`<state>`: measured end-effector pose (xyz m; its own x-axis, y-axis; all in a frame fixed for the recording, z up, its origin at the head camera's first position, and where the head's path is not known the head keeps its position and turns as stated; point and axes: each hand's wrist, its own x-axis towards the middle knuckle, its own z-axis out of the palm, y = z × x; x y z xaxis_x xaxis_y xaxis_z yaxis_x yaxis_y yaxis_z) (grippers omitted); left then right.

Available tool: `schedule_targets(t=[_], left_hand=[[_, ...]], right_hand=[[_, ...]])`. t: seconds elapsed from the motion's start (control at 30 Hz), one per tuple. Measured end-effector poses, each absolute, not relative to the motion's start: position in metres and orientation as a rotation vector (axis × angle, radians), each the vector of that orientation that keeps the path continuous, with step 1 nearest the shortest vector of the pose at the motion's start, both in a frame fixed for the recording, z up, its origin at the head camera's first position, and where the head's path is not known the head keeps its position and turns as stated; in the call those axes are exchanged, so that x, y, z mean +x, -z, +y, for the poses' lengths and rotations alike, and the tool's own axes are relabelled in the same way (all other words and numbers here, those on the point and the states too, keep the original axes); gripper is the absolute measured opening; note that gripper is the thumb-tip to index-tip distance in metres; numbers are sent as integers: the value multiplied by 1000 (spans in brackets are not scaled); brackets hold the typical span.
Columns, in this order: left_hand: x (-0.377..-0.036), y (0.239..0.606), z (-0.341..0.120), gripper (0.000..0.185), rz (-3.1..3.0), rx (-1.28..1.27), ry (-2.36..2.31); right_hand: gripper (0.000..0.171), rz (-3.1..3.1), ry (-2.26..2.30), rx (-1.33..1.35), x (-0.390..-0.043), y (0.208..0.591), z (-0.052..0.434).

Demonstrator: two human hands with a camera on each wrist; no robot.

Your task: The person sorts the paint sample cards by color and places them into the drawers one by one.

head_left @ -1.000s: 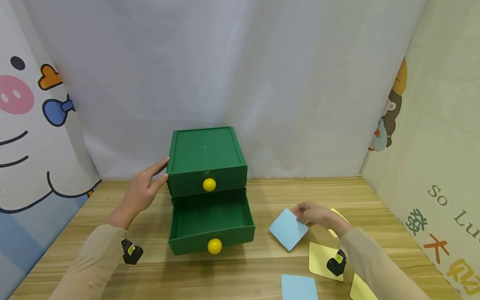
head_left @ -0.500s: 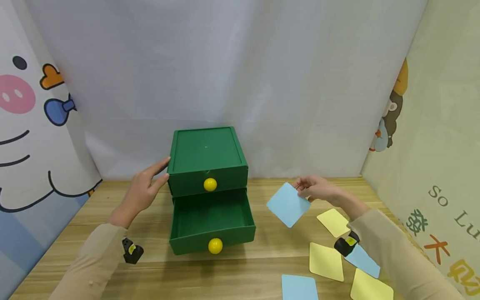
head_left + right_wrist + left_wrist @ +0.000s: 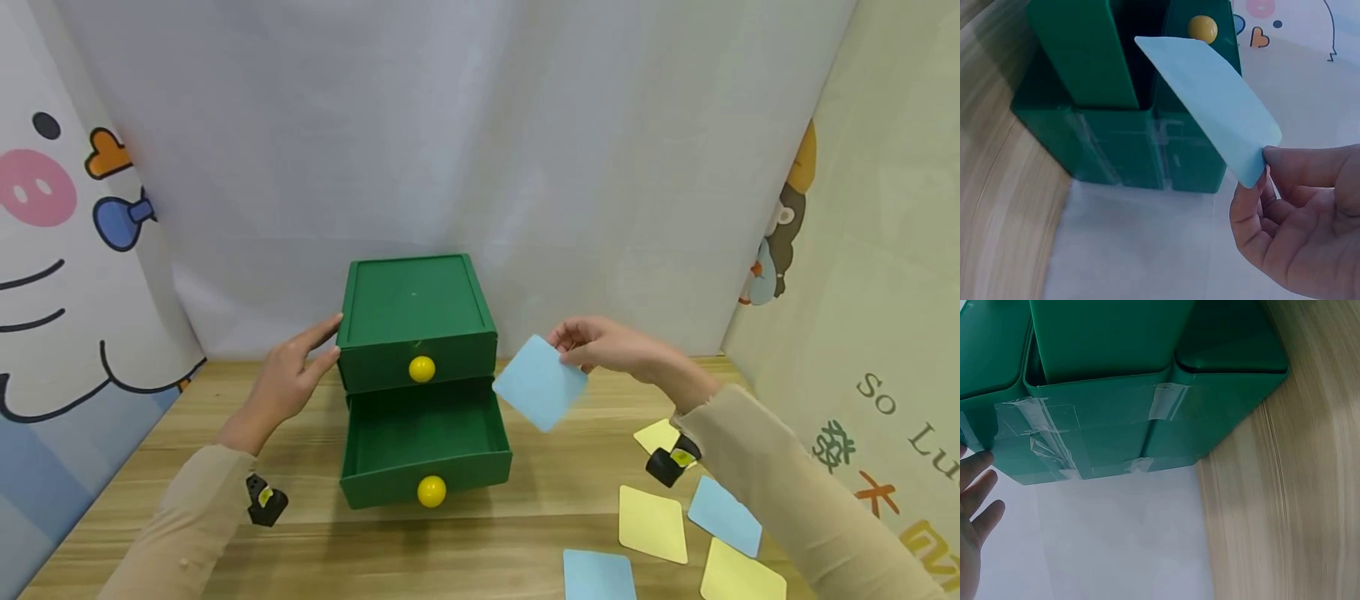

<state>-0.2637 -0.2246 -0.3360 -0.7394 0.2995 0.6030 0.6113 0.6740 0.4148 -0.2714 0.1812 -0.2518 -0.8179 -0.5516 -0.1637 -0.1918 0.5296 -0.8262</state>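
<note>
My right hand (image 3: 611, 346) pinches a light blue square card (image 3: 540, 383) by one corner between thumb and fingers. It holds the card in the air, just right of the green drawer cabinet (image 3: 412, 300). In the right wrist view the card (image 3: 1216, 103) tilts in front of the cabinet. One drawer (image 3: 423, 482) with a yellow knob is pulled out below the top drawer, and its visible floor is bare. My left hand (image 3: 285, 379) touches the cabinet's upper left side with extended fingers. Clear tape (image 3: 1050, 440) joins the stacked cabinet sections in the left wrist view.
On the wooden table (image 3: 450, 550), to the right, lie several cards: a yellow card (image 3: 652, 523), another yellow card (image 3: 742, 573), a blue card (image 3: 723, 515) and a blue card (image 3: 598, 575) at the front. White cloth (image 3: 600, 167) hangs behind; printed curtains flank both sides.
My right hand has lifted the blue card off the table area and carried it up and left towards the cabinet. The left hand and the pulled-out drawer stay in place.
</note>
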Motion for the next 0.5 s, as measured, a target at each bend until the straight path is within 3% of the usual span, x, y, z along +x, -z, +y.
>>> schedule_targets(t=[0.5], left_hand=[[-264,336,-226,46,-2412,-701,841]], right_hand=[[15,2297,1160,-745,-271,263,114]])
